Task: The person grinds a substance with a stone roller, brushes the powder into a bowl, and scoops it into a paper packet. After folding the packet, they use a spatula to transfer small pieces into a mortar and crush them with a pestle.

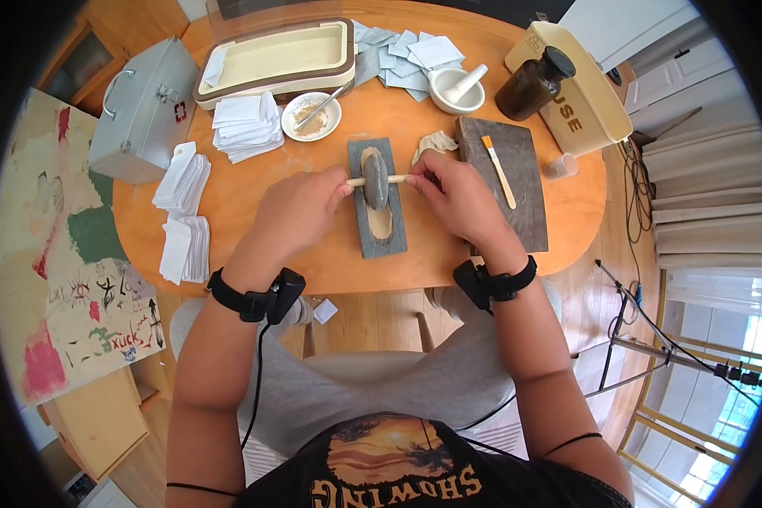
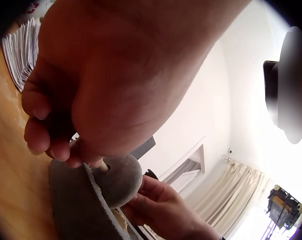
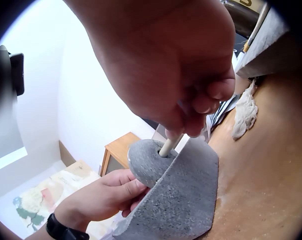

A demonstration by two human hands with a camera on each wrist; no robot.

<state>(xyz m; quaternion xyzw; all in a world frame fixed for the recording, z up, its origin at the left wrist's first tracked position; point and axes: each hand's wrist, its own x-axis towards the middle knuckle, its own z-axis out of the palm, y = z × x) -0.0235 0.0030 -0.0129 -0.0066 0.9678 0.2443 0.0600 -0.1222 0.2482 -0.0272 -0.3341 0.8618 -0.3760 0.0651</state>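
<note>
A grey stone wheel [image 1: 376, 181] stands upright in the long groove of a grey stone trough [image 1: 383, 245], with a pale wooden rod [image 1: 396, 179] through its centre. My left hand [image 1: 300, 207] pinches the rod's left end, and my right hand [image 1: 457, 196] pinches its right end. Tan powder lies in the groove. In the left wrist view the wheel [image 2: 118, 181] sits between the left hand [image 2: 111, 75] and the right hand [image 2: 166, 207]. The right wrist view shows the rod [image 3: 170, 145] entering the wheel [image 3: 148, 161] under the curled fingers of the right hand [image 3: 166, 60].
A crumpled cloth [image 1: 434, 146] and a dark board [image 1: 525, 190] with a brush [image 1: 499, 173] lie right of the trough. Behind are a powder dish [image 1: 311, 117], mortar [image 1: 457, 90], brown jar [image 1: 529, 87] and cream tray [image 1: 278, 85]. Paper stacks [image 1: 182, 182] and a metal case [image 1: 144, 114] stand left.
</note>
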